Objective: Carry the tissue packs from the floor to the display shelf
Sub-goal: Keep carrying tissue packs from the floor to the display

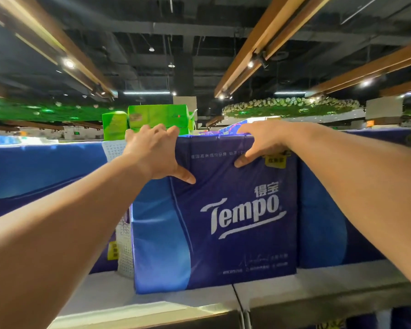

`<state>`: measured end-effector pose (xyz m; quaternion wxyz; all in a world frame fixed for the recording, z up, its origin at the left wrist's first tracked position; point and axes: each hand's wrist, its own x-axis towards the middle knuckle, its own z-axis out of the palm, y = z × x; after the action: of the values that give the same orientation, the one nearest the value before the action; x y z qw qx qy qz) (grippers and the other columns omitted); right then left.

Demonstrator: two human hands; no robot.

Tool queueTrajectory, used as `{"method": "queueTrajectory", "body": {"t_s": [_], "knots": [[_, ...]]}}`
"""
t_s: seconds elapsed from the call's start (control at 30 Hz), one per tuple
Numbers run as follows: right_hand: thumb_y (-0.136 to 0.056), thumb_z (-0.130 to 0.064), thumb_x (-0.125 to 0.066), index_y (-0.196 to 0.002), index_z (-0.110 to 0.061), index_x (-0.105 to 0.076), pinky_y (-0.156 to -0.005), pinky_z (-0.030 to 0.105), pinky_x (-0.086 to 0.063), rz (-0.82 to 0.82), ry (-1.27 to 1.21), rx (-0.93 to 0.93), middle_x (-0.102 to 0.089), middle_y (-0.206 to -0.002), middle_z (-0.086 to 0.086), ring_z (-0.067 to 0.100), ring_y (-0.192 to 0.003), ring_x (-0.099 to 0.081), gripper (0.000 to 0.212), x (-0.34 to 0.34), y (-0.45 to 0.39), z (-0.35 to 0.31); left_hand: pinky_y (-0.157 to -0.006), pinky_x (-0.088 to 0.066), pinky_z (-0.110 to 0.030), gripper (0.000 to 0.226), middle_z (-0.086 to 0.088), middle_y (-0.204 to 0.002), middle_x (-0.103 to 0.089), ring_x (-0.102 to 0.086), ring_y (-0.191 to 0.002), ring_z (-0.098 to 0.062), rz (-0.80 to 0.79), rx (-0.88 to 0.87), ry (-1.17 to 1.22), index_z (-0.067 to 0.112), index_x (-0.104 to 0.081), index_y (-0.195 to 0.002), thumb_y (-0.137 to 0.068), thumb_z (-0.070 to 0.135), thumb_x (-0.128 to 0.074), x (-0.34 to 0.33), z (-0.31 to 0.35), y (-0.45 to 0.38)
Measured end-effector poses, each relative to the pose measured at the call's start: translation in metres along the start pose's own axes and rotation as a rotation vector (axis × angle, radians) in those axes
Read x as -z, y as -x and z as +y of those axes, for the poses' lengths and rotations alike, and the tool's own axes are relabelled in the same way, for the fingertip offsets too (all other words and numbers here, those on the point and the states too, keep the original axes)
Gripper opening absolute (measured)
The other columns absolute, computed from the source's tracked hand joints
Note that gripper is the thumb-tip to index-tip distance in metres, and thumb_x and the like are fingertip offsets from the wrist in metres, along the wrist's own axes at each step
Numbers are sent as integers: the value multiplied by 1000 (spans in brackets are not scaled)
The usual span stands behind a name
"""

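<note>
A large dark-blue Tempo tissue pack (223, 222) stands upright on the grey display shelf (180, 298), near its front edge. My left hand (152, 150) grips the pack's top left corner, fingers hooked over the top edge and thumb pressed on the front face. My right hand (261, 141) grips the top right edge the same way, thumb on the front. More blue tissue packs stand on the shelf to the left (40, 172) and to the right (325, 214) of it.
Green tissue packs (152, 117) sit stacked behind the blue ones. A white perforated divider (124, 248) stands just left of the held pack. The shelf's metal front rail (152, 319) runs along the bottom. Ceiling beams and lights hang overhead.
</note>
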<state>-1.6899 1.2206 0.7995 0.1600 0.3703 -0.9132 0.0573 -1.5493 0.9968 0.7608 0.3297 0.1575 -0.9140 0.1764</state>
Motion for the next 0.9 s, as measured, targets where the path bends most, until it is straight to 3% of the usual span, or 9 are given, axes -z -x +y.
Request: {"method": "queueTrajectory", "body": {"t_s": [0.07,0.17,0.23,0.33,0.43,0.5,0.7,0.8,0.9], "knots": [[-62,-75,-80,-115,-40,-53,-86,37,-45,23,8,18,-58,-115,-9,21,-102,-55,70,-2,-2,3,-88,-41,-53,120,-2,-116,-60,-54,-111,-33,24,5,5,24,-48,-119,-28,101,-54,-4,-1,1],[-59,-77,-80,-129,-36,-52,-83,36,-44,54,-8,11,-60,-123,-6,20,-102,-53,86,-9,-1,6,-97,-35,-57,126,-5,-130,-53,-45,-123,-35,87,9,45,26,-40,-136,-34,99,-53,-10,0,8],[-56,-86,-74,-141,-36,-43,-93,44,-42,117,84,-10,-55,-139,-1,25,-115,-50,104,-11,4,5,-110,-21,-69,125,-11,-149,-37,-27,-140,-39,192,-22,6,29,-32,-150,-46,92,-60,-18,6,21],[-65,-90,-59,-154,-33,-22,-115,62,-15,320,333,93,-28,-158,4,30,-143,-24,112,-23,22,-5,-107,-16,-80,131,-14,-160,-19,-13,-149,-41,332,-31,28,32,-26,-156,-46,87,-70,-35,6,55],[-75,-81,-62,-157,-37,7,-115,68,4,348,391,194,8,-163,-1,32,-150,7,116,-58,44,1,-95,-37,-80,153,-3,-168,7,3,-151,-44,246,48,183,31,-18,-160,-30,85,-78,-56,0,87],[-88,-63,-65,-154,-40,19,-113,70,12,311,417,168,27,-162,-4,34,-149,24,110,-74,45,12,-96,-37,-78,157,0,-165,27,12,-149,-51,175,78,256,31,-15,-161,-29,74,-88,-66,6,95],[-90,-36,-73,-153,-39,22,-98,67,30,301,402,97,39,-158,-1,38,-144,35,114,-76,39,8,-109,-30,-71,156,0,-159,40,22,-147,-51,34,117,249,40,9,-157,-39,74,-88,-59,19,93],[-94,-21,-66,-156,-35,20,-108,72,22,279,382,3,38,-160,5,40,-144,36,107,-78,55,-9,-111,-29,-70,144,3,-155,46,30,-146,-43,-61,172,90,44,16,-155,-52,83,-77,-35,20,97],[-92,-42,-69,-161,-30,6,-116,70,6,225,246,-39,26,-165,6,40,-150,25,103,-73,90,-38,-114,-18,-71,133,2,-161,36,30,-148,-39,-66,138,3,44,17,-155,-61,87,-67,-1,35,115]]}}
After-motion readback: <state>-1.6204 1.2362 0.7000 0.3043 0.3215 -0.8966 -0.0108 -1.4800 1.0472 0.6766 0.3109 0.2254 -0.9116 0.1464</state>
